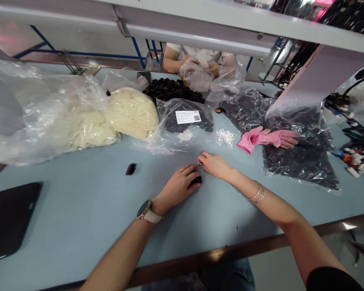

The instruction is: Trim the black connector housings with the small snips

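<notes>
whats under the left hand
A black part shows at the fingertip end of the left hand, with the blue table around it. The hand covers the rest of the part and whatever lies beneath the palm.

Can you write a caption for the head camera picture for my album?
Left hand around a small black part, right hand close by, tiny white pieces beyond.
</notes>
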### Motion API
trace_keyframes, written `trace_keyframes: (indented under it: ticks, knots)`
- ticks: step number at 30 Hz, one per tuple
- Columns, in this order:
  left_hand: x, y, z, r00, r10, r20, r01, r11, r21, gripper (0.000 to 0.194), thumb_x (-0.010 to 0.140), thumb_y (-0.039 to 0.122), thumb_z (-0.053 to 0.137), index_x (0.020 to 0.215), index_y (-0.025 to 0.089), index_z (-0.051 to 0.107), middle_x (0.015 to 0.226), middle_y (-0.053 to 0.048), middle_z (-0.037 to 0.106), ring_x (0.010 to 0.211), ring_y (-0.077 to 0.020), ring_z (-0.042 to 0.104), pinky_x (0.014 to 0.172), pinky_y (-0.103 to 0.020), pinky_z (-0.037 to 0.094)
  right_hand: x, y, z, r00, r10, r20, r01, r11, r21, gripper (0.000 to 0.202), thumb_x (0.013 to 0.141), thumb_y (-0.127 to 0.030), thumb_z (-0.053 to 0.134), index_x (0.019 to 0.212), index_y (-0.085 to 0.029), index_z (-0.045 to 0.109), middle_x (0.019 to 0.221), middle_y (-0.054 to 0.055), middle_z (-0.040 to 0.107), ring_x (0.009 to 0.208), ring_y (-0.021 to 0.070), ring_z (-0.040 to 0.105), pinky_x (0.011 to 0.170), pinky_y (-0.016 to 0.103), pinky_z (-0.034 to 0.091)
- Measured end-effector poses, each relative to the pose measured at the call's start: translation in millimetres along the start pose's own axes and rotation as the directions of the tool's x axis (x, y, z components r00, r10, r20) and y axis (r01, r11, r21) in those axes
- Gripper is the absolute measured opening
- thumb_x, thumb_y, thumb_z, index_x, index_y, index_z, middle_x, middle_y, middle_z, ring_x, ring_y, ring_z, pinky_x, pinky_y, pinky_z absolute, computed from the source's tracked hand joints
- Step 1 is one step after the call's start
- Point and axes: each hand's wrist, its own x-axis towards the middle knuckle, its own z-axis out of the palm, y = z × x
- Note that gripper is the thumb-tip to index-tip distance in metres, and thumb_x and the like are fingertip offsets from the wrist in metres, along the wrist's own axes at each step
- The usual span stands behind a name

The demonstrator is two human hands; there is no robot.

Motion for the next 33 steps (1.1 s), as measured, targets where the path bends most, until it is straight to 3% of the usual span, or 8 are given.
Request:
trace_keyframes:
  ticks: [5, 10, 13, 17, 20, 27, 30, 33]
  knots:
    - [-1, -6, 0.9, 1.0, -0.017, -0.001, 0.017, 0.998, -0.052, 0.025, 0.084, 0.03, 0.057, 0.107, 0.019, 0.06, 0.127, -0.013, 0.055, 0.12, -0.0269, 0.049, 0.099, -0.046, 0.043, -6, 13, -11, 0.993, 0.016, -0.116, 0.021, 0.948, 0.317, 0.027, 0.092, -0.025, 0.043, 0.11, -0.02, 0.062, 0.106, 0.007, 0.064, 0.087, 0.0141, 0.06, 0.074, 0.024, 0.042]
    - [-3, -11, -3.4, 0.999, -0.04, 0.006, 0.04, 0.989, -0.146, 0.023, 0.08, 0.029, 0.062, 0.1, 0.019, 0.062, 0.13, -0.013, 0.054, 0.119, -0.0258, 0.051, 0.099, -0.043, 0.045, -14, 25, -20, 0.958, 0.217, -0.189, -0.088, 0.845, 0.527, 0.023, 0.085, -0.035, 0.054, 0.085, -0.017, 0.069, 0.067, -0.002, 0.062, 0.056, 0.0082, 0.047, 0.057, 0.021, 0.034]
    - [-3, -11, -7.1, 0.993, -0.108, -0.053, 0.097, 0.981, -0.168, 0.016, 0.079, 0.024, 0.061, 0.094, 0.019, 0.062, 0.119, -0.011, 0.061, 0.11, -0.0242, 0.057, 0.093, -0.042, 0.048, -20, 28, -24, 0.96, 0.237, -0.151, -0.115, 0.823, 0.557, 0.026, 0.08, -0.04, 0.06, 0.073, -0.015, 0.068, 0.056, -0.005, 0.055, 0.052, 0.007, 0.041, 0.053, 0.02, 0.029]
    - [-4, -9, -11.6, 0.966, -0.25, -0.06, 0.228, 0.941, -0.249, 0.013, 0.079, 0.022, 0.059, 0.091, 0.02, 0.059, 0.087, -0.003, 0.068, 0.08, -0.0176, 0.064, 0.073, -0.032, 0.053, -27, 24, -29, 0.986, 0.166, 0.012, -0.152, 0.876, 0.458, 0.014, 0.075, -0.027, 0.063, 0.067, -0.017, 0.066, 0.055, -0.004, 0.054, 0.051, 0.0066, 0.042, 0.053, 0.02, 0.027]
    - [-4, -9, -12.5, 0.946, -0.317, -0.062, 0.291, 0.92, -0.262, 0.016, 0.078, 0.025, 0.06, 0.094, 0.021, 0.059, 0.081, 0.0, 0.067, 0.07, -0.0154, 0.062, 0.067, -0.029, 0.051, -30, 18, -31, 0.976, 0.182, 0.116, -0.209, 0.932, 0.297, 0.012, 0.074, -0.023, 0.059, 0.065, -0.018, 0.066, 0.055, -0.002, 0.057, 0.05, 0.0081, 0.044, 0.051, 0.022, 0.025]
    - [-4, -8, -15.0, 0.938, -0.336, -0.089, 0.311, 0.926, -0.213, 0.025, 0.081, 0.033, 0.054, 0.099, 0.018, 0.062, 0.09, -0.006, 0.066, 0.061, -0.0129, 0.056, 0.062, -0.027, 0.049, -33, 7, -35, 0.949, 0.251, 0.191, -0.258, 0.966, 0.009, 0.018, 0.076, -0.022, 0.051, 0.076, -0.018, 0.068, 0.073, 0.007, 0.068, 0.064, 0.0161, 0.059, 0.051, 0.025, 0.025]
    - [-3, -5, -18.3, 0.926, -0.373, -0.061, 0.348, 0.904, -0.249, 0.027, 0.082, 0.035, 0.052, 0.101, 0.018, 0.061, 0.079, -0.003, 0.068, 0.059, -0.0134, 0.057, 0.06, -0.026, 0.047, -34, 7, -38, 0.94, 0.276, 0.203, -0.275, 0.961, -0.031, 0.02, 0.077, -0.019, 0.049, 0.081, -0.018, 0.069, 0.079, 0.008, 0.069, 0.069, 0.0177, 0.061, 0.054, 0.025, 0.029]
    - [-2, -4, -19.7, 0.904, -0.426, -0.034, 0.402, 0.875, -0.269, 0.023, 0.082, 0.036, 0.05, 0.089, 0.018, 0.063, 0.075, -0.002, 0.068, 0.058, -0.0133, 0.057, 0.058, -0.026, 0.046, -33, 7, -37, 0.95, 0.245, 0.192, -0.249, 0.969, -0.003, 0.022, 0.082, -0.022, 0.047, 0.083, -0.019, 0.068, 0.081, 0.008, 0.069, 0.073, 0.0175, 0.062, 0.057, 0.025, 0.032]
